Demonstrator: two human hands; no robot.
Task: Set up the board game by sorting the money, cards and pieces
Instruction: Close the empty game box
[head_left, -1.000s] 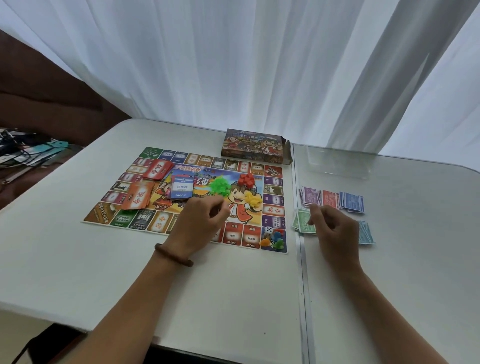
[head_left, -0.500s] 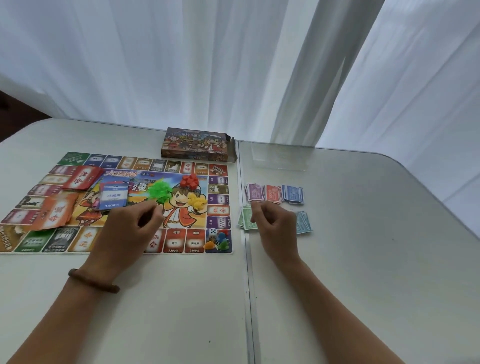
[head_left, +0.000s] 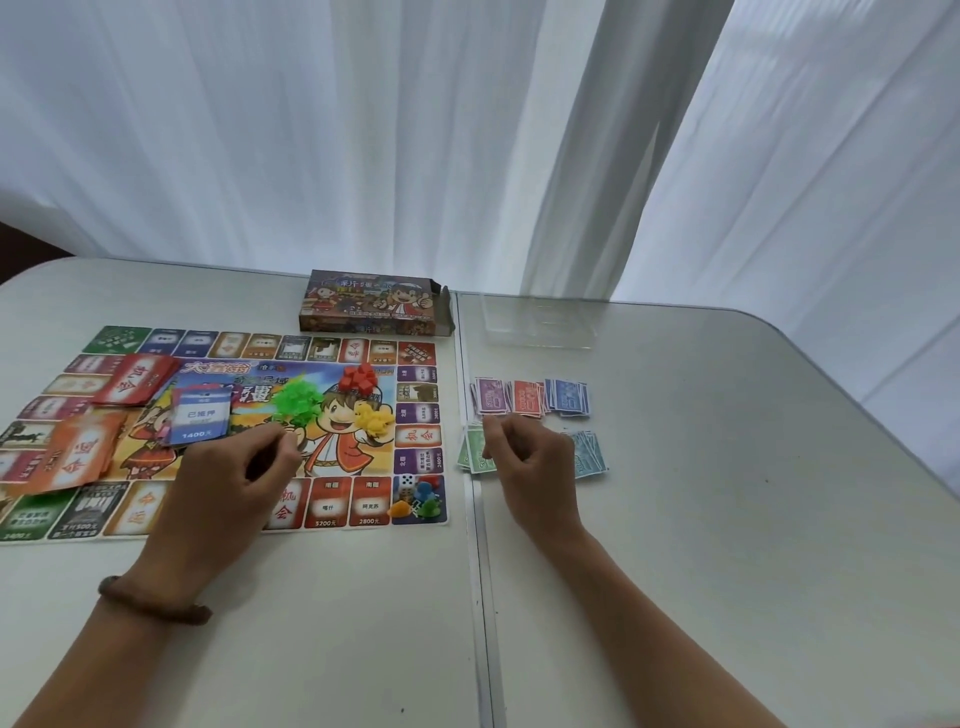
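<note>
The colourful game board (head_left: 332, 374) lies on the left half of the table. On it are a red card stack (head_left: 135, 379), an orange card stack (head_left: 78, 452), a blue card stack (head_left: 200, 415), heaps of green pieces (head_left: 298, 402), red pieces (head_left: 358, 376) and yellow pieces (head_left: 374, 418), and dice with pawns (head_left: 418, 496) in the near right corner. My left hand (head_left: 228, 488) rests on the board just below the green heap, fingers loosely curled. My right hand (head_left: 530, 467) rests loosely curled among the money: purple notes (head_left: 491, 397), red notes (head_left: 527, 397), blue notes (head_left: 569, 397), green notes (head_left: 470, 452), light blue notes (head_left: 589, 452).
The game box (head_left: 374, 304) stands open-ended behind the board. A clear plastic tray (head_left: 537, 322) sits behind the money. A seam (head_left: 475, 545) splits the white table between my hands. White curtains hang close behind the far edge.
The view has swung to the right, shifting the board and money leftward in frame. Both hands stay where they were relative to the board and the notes.
</note>
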